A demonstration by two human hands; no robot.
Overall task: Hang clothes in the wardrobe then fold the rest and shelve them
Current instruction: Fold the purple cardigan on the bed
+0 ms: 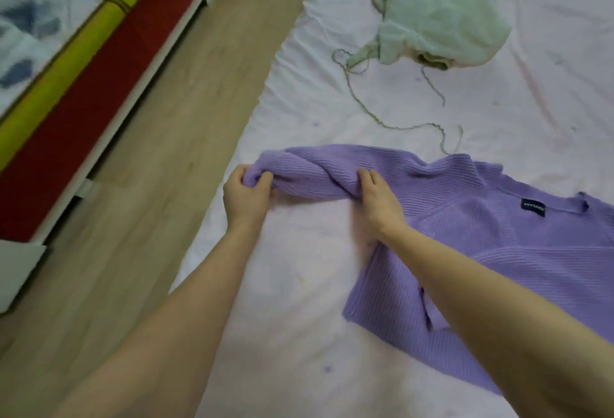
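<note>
Covering most of the view, a pale pink bed [299, 284] is seen beside a strip of wood floor [186, 92], with a red and yellow frame [83, 92] beyond it. On the bed, right of centre, a purple sweater [498, 251] is spread with its body flat and its black neck label [533, 207] showing. One sleeve [309, 168] is stretched out to the left and is twisted along its length. Further up the bed a crumpled pale green garment [438, 9] lies well apart from the sweater, its drawstring [382, 118] trailing towards it.

The sleeve's cuff end is gripped by the left hand [246, 200], fingers curled into the knit. The sleeve nearer the shoulder is pinched by the right hand [378, 203].

The ribbed knit is judged soft, light and stretchy, so it will sag and bunch wherever it is unsupported. It is best held at cuff, shoulder seam or hem, and the twist smoothed out before the sleeve is folded across the body.
</note>
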